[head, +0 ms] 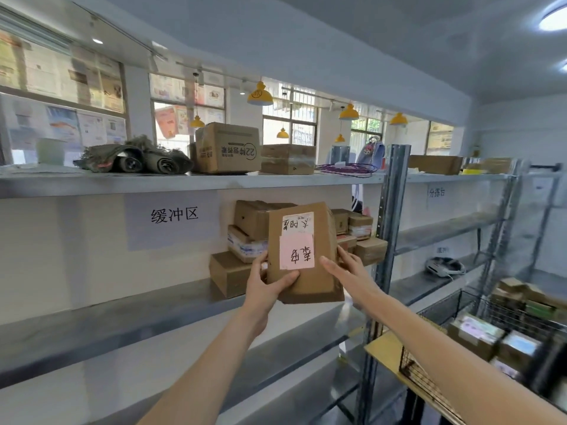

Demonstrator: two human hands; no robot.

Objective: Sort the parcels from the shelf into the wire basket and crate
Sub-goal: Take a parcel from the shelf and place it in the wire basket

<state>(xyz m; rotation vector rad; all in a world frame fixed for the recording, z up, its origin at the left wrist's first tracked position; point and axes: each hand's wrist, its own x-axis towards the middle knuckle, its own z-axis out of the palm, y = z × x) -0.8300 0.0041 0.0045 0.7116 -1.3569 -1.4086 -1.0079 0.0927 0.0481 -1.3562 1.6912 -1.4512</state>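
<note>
Parcel sorting depot: steel shelving [395, 210], stacked cartons [245, 231], zone sign [174, 215], wire basket [478, 342] of parcels.

Two bare forearms, no sleeves in view; the left hand [270, 286] and right hand [349, 271] wear no gloves, rings or watch.

We have one wide-angle view from head height, facing forward and slightly up at the shelf [184, 297], close enough that both forearms reach in from the bottom edge.
</note>
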